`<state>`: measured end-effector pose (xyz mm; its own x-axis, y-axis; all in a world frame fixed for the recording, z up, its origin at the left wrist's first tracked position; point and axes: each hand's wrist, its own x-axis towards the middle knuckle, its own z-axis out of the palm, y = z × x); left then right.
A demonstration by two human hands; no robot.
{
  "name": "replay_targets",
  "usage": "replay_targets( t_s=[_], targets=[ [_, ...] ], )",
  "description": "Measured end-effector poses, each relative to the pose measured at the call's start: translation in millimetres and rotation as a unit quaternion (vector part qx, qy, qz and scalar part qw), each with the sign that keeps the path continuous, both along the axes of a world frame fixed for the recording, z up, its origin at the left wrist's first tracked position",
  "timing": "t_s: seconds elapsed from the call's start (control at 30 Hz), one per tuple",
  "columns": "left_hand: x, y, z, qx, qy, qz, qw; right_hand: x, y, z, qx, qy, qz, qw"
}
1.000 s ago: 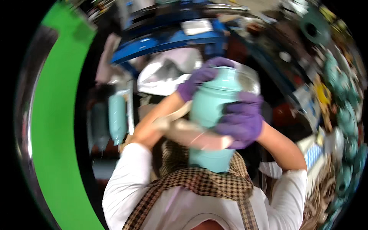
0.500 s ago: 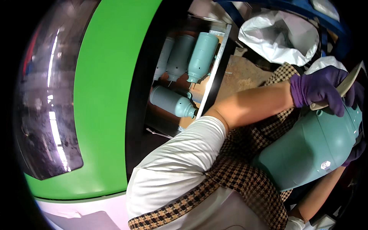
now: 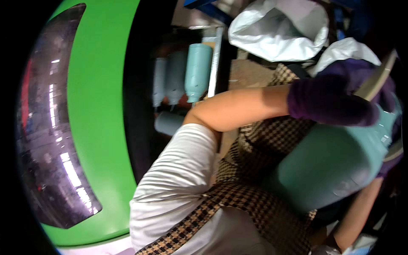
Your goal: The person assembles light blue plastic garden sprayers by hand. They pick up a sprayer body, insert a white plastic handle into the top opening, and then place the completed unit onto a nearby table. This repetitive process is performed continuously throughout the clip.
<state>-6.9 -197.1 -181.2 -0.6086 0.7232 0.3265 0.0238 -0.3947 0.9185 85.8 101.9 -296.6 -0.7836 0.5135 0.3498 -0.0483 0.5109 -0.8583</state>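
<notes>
A large teal jug body (image 3: 327, 165) lies tilted across my lap, its base toward my apron and its shoulder at the far right. My left hand (image 3: 340, 95), in a purple knit glove and blurred by motion, is closed around a curved beige strip (image 3: 376, 80) over the jug's shoulder. My right hand (image 3: 389, 167), gloved in purple too, is at the jug's far side with its fingers mostly hidden behind it. Another pale curved edge (image 3: 395, 151) shows beside that hand; I cannot tell what it belongs to.
At left, a metal-edged tray (image 3: 216, 63) holds several jug bodies, a teal one (image 3: 198, 70) standing out among greyer ones (image 3: 174, 76). A green machine housing (image 3: 100, 106) with a dark window (image 3: 55, 127) curves along the left. White sacks (image 3: 276, 32) stand ahead, under blue framing (image 3: 208, 8).
The whole view has shifted, so the tray and sacks sit further left. My left hand has moved along the jug's shoulder with the beige strip. My arm now covers more of the lying jug.
</notes>
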Motion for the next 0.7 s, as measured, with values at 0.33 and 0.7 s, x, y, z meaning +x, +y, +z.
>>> replay_targets(
  t_s=[0.33,0.7],
  targets=[
    [7.8,-24.4,20.9,-0.054,0.322,0.030,0.945,-4.1,-104.1,34.4,-0.757,0.078,0.358,0.541],
    [49.2,5.3,49.0,-0.186,0.153,0.075,0.968,-29.6,-83.6,3.0,-0.372,0.017,0.281,0.885]
  ],
)
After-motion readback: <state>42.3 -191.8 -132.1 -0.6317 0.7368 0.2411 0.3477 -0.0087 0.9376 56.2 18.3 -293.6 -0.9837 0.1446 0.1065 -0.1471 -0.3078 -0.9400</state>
